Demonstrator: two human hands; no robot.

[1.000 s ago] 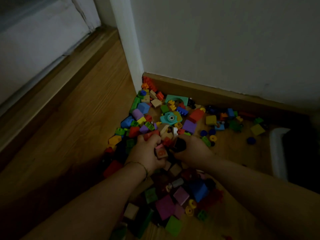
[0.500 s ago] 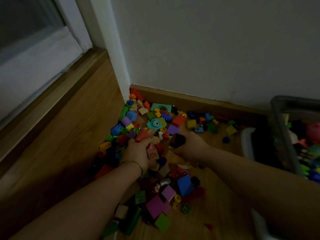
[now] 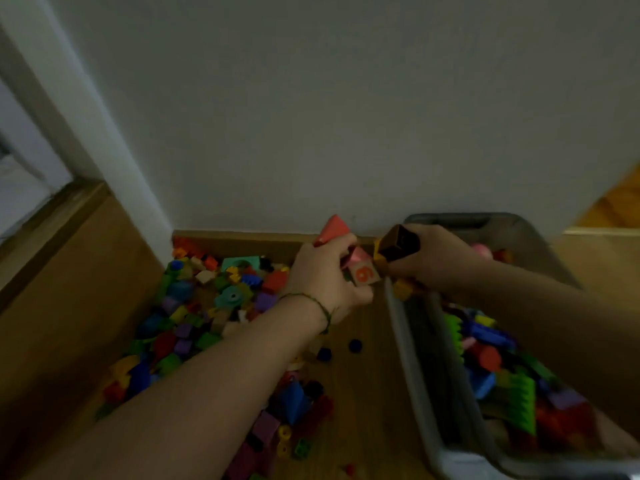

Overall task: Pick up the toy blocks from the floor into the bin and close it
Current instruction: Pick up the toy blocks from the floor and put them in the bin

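Observation:
Many coloured toy blocks (image 3: 194, 317) lie in a heap on the wooden floor at the left, against the skirting board. A grey plastic bin (image 3: 412, 362) stands on the right, partly filled with blocks. My left hand (image 3: 325, 282) is lifted near the bin's left rim and grips a handful of blocks: a red wedge (image 3: 332, 228) sticks out on top and a wooden cube with an orange figure (image 3: 363, 274) shows at the front. My right hand (image 3: 436, 258) is over the bin's far end and holds a dark brown block (image 3: 398, 241) with yellow pieces beneath it.
A white wall rises straight ahead, with a white door frame (image 3: 86, 133) at the left. More loose blocks (image 3: 287, 420) lie on the floor under my left forearm. Two small dark blue pieces (image 3: 355, 345) sit on bare floor beside the bin.
Both hands have risen from the heap and swung right with their blocks, reaching the bin's rim. The view has turned right, so more of the bin shows.

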